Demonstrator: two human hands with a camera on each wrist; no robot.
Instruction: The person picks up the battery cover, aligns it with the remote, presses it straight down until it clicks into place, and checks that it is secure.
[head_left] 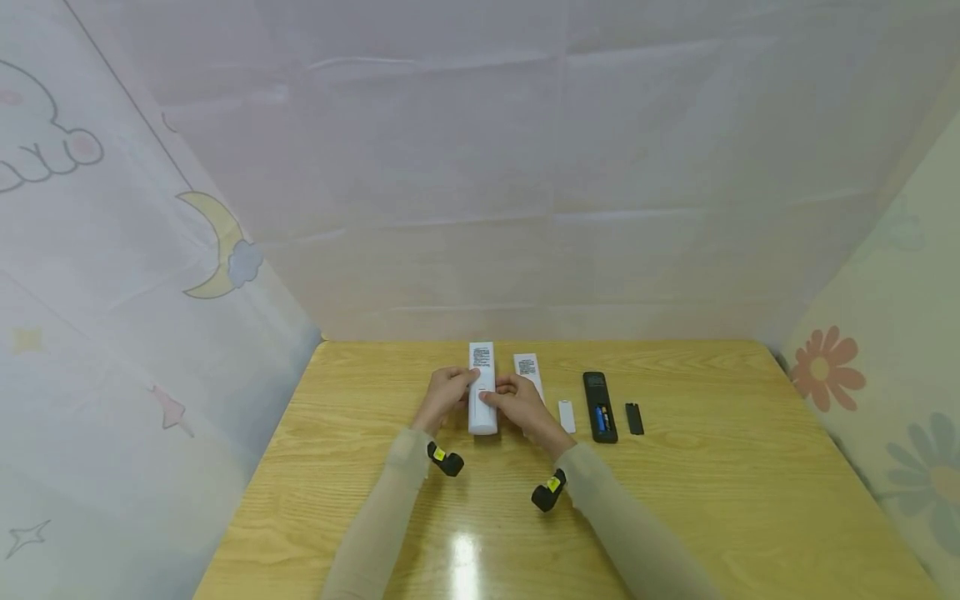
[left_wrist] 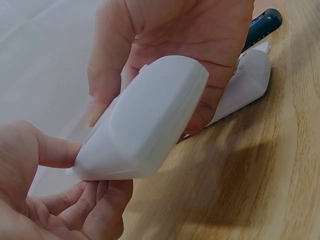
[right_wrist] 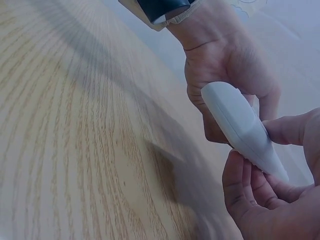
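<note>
Both hands hold a white remote control (head_left: 482, 417), back side up, with printed text near its far end. My left hand (head_left: 448, 390) grips its left edge, thumb on top and fingers beneath. My right hand (head_left: 522, 406) grips the right edge closer to the near end, thumb pressed on the back. In the left wrist view the rounded end of the remote (left_wrist: 155, 110) points toward the camera, raised over the table. The right wrist view shows the same end of the remote (right_wrist: 240, 120) between the two hands.
A second white remote (head_left: 527, 363) lies behind my right hand, partly hidden. To its right are a white battery cover (head_left: 567, 416), a black remote (head_left: 596, 386) with blue batteries in its uncovered compartment, and a black battery cover (head_left: 635, 418). The wooden table (head_left: 337, 492) meets a cloth-covered wall.
</note>
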